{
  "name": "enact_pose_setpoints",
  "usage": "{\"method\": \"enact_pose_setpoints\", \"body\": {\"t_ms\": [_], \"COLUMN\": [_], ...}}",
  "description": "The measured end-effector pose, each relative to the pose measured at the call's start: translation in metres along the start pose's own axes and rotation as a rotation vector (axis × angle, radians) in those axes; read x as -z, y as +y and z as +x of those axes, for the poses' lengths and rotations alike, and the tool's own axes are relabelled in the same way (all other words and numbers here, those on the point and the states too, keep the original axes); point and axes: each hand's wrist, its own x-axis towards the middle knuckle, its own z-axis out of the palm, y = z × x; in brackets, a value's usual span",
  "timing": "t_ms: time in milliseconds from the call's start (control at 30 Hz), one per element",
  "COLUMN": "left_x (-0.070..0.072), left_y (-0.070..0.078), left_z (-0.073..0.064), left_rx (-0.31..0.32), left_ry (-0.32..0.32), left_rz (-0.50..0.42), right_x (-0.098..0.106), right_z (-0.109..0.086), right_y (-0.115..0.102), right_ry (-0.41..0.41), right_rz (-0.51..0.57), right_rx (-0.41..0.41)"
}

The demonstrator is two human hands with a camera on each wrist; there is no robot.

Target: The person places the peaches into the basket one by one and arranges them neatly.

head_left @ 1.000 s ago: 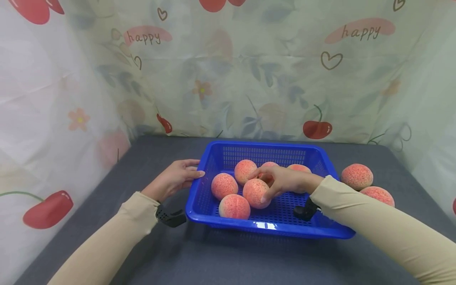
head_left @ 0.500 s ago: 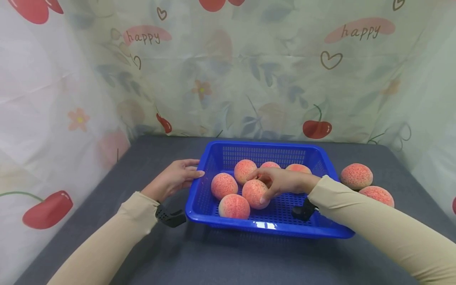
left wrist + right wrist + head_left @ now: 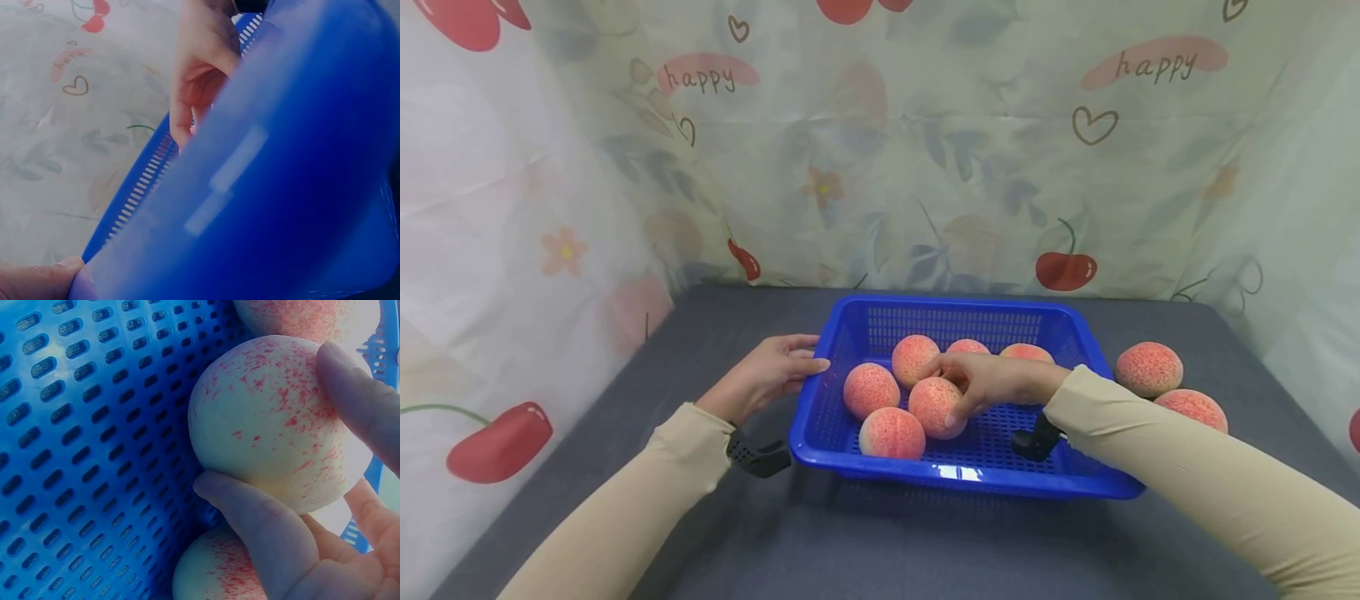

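While a printed sheet (image 3: pixel 880 142) encloses the dark grey desk (image 3: pixel 910 550) on its left, far and right sides, a beige left sleeve (image 3: pixel 632 492) enters from the near left. A black wrist device (image 3: pixel 760 457) sits at the cuff. The left grip (image 3: pixel 767 375), a bare hand, holds the left rim of a blue basket (image 3: pixel 1037 483): the thumb lies over the rim, with partly hidden fingers at the outer side. The basket, slotted in its walls and floor, stands on the desk.

Inside the basket, a left peach (image 3: pixel 871 391) lies nearest the left wall. A near-left peach (image 3: pixel 892 433) lies by the near wall; a far-left peach (image 3: pixel 915 358) lies farther back. Next to these, the held peach (image 3: pixel 936 408) is located within the basket. The right grip (image 3: pixel 996 379) pinches it, with digits set against opposite sides. Contact between this peach and the floor cannot be determined. Beyond the hand lie a far-centre peach (image 3: pixel 967 346), partly covered, and a far-right peach (image 3: pixel 1028 352).

The right sleeve (image 3: pixel 1195 483) crosses above the right rim. Right of the basket, an outer far peach (image 3: pixel 1149 369) and an outer near peach (image 3: pixel 1191 407) rest on the desk; the sleeve partly covers the latter.
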Motion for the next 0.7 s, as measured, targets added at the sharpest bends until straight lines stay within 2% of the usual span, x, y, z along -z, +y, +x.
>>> {"method": "enact_pose_setpoints", "body": {"t_ms": [700], "left_x": [-0.0001], "left_y": [0.0014], "left_z": [-0.0007], "left_rx": [0.002], "left_ry": [-0.008], "left_rz": [-0.016], "right_x": [0.0011], "right_z": [0.0006], "right_y": [-0.0033], "right_ry": [0.014], "right_rz": [-0.005], "right_rx": [-0.049]}}
